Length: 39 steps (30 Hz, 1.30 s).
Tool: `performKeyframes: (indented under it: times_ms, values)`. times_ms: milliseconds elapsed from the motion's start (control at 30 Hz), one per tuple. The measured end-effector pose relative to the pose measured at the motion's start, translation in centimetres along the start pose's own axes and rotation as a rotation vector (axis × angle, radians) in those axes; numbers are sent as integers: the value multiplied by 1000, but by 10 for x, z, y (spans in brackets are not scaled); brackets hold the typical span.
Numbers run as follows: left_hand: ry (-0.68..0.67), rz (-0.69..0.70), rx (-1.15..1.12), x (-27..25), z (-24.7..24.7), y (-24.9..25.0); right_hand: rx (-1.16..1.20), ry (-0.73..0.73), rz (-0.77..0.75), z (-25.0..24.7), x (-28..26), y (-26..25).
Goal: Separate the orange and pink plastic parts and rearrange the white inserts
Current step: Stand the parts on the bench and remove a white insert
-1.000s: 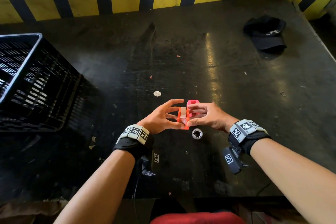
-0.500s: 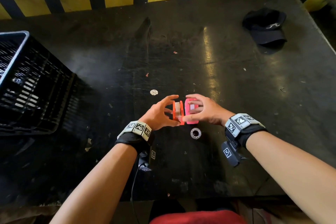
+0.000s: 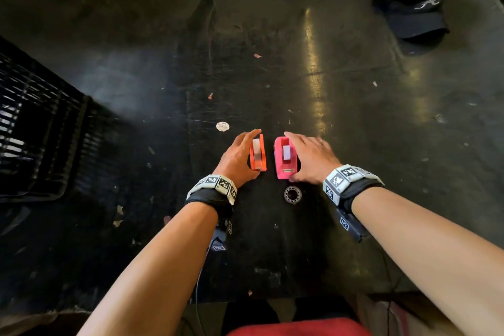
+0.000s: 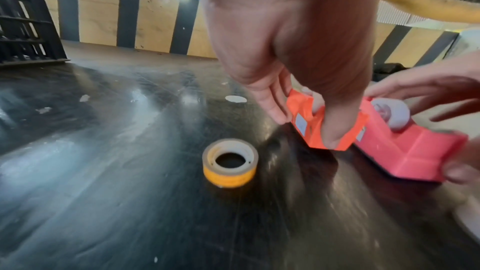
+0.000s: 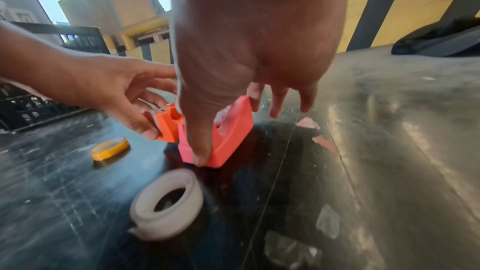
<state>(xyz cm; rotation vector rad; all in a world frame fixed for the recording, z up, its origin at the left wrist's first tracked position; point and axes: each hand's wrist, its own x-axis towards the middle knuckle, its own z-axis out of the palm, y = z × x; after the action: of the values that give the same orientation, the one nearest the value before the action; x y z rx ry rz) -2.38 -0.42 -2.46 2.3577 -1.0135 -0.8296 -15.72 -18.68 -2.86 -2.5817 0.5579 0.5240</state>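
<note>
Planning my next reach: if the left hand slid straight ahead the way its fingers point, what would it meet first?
Likely the small white disc lying just beyond the left hand, slightly to its left; depth is unclear, so it might pass beside it.

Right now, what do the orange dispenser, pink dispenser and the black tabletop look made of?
Orange tape-dispenser body: seemingly moulded plastic, matte, uniform colour, crisp edges.
Pink tape-dispenser body: same look, moulded plastic, slight satin sheen.
Black tabletop: hard, smooth sheet, glossy streaks and scuffs; painted metal or laminate, cannot tell.
</note>
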Motion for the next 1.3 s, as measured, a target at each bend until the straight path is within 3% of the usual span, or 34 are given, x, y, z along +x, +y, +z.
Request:
performKeyframes:
  times_ms: [267, 400, 667, 1033, 1200, 1300]
  values:
    - [-39, -15, 114, 0, 0, 3, 66, 41, 2, -4, -2, 3]
    - [92, 135, 141, 4, -18, 23, 95, 82, -28, -14, -5, 0]
    - [56, 225, 274, 13, -31, 49, 70, 150, -89, -29, -13, -14]
    - [134, 301, 42, 2, -35, 45, 43, 33, 47, -26, -2, -7]
    - [140, 279, 50, -8, -38, 31, 55, -17, 80, -15, 6, -2]
    - [119, 252, 43, -11, -39, 25, 144, 43, 42, -12, 5, 0]
